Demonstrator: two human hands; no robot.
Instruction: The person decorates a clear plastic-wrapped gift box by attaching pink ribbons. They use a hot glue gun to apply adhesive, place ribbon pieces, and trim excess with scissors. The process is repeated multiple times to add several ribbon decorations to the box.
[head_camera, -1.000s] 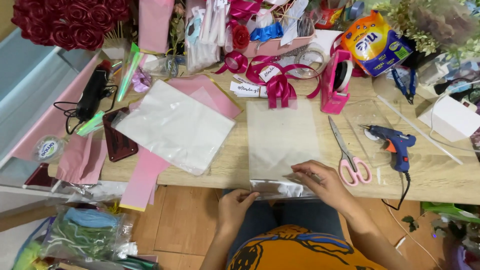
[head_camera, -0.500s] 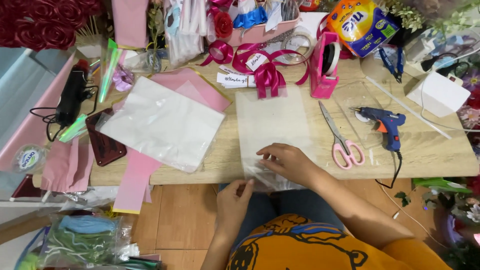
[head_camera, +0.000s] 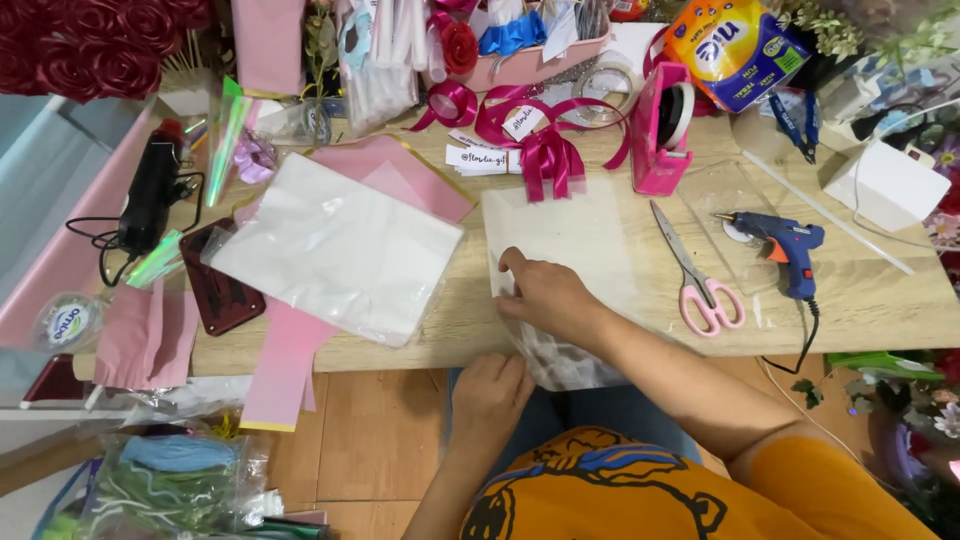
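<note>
A clear cellophane sheet (head_camera: 570, 235) lies on the wooden table (head_camera: 880, 300), its near end hanging over the front edge. My right hand (head_camera: 545, 295) presses flat on the sheet's left part, fingers spread. My left hand (head_camera: 490, 392) is below the table edge and pinches the sheet's hanging lower corner. A stack of white tissue sheets (head_camera: 335, 245) on pink paper lies just left of my hands.
Pink-handled scissors (head_camera: 695, 275) and a blue glue gun (head_camera: 785, 245) lie to the right. A pink tape dispenser (head_camera: 660, 130), magenta ribbon bow (head_camera: 540, 145), red paper roses (head_camera: 85, 45) and a detergent bag (head_camera: 735, 45) crowd the back. A black tool (head_camera: 150, 190) rests far left.
My right hand has slid from the sheet's near edge up and left onto the table. My left hand stays at the hanging edge. The camera view has shifted slightly.
</note>
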